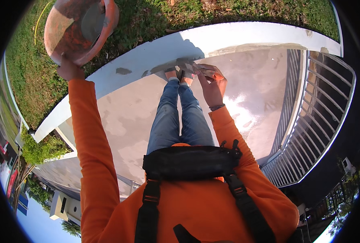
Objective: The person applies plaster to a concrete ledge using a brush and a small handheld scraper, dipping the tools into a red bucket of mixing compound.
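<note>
Head view, only one. Hands well apart. Left hand [70, 69] clamped on the near rim of an orange tub [55, 32], upper left, over the grass [30, 95]. Can't tell if the tub rests on the ground or is held up. Grey stuff [92, 23] in the bottom; part of the inside in shadow.

Right hand [214, 86] ahead of the body, fingers closed on a small tool [198, 68]. Tool type unclear: dark and small against the shoes and ledge. Dark band on that wrist.

White ledge [244, 36] curves across between grass and grey floor [255, 73]. Dark smears on it, one [123, 71] right of the left hand. Can't tell if the tool touches the ledge.

Metal railing [329, 83] at right, its striped shadow on the floor. Bright glare right of the right forearm. Yellow cord [39, 20] on the grass left of the tub. Green shrub [42, 146] below the ledge's left end.
</note>
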Demonstrator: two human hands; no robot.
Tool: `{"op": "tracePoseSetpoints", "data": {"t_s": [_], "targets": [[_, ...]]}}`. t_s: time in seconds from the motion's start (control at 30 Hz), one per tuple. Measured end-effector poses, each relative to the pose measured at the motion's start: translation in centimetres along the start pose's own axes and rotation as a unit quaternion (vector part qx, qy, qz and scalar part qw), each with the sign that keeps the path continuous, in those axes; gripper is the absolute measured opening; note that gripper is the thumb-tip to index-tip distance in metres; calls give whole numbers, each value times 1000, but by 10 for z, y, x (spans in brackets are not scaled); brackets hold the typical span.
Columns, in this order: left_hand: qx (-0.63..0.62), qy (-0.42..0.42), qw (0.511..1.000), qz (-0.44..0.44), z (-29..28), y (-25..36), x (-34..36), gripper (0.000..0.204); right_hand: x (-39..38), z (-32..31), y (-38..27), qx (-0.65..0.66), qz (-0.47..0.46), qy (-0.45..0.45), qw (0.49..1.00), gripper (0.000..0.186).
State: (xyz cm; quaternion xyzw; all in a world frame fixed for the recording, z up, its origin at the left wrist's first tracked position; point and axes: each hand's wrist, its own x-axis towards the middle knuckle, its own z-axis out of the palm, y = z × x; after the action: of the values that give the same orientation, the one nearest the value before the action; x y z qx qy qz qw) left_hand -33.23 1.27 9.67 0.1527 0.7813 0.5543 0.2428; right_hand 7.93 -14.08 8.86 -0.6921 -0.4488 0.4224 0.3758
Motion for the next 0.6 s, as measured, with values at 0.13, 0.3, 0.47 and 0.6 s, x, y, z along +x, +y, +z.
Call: {"op": "tracePoseSetpoints", "data": {"t_s": [0.13, 0.3, 0.47, 0.6], "targets": [[13, -49, 998, -22, 7, 19, -19, 68, 16, -63, 17, -20, 26, 145, 989, 23], [-127, -124, 983, -52, -12, 18, -34, 76, -5, -42, 2, 74, 30, 121, 989, 23], [162, -78, 983, 28, -94, -43, -3, 85, -20, 8, -19, 73, 26, 39, 996, 21], [544, -156, 820, 90, -125, -74, 3, 110, -8, -3, -40, 73, 19, 118, 990, 26]]}}
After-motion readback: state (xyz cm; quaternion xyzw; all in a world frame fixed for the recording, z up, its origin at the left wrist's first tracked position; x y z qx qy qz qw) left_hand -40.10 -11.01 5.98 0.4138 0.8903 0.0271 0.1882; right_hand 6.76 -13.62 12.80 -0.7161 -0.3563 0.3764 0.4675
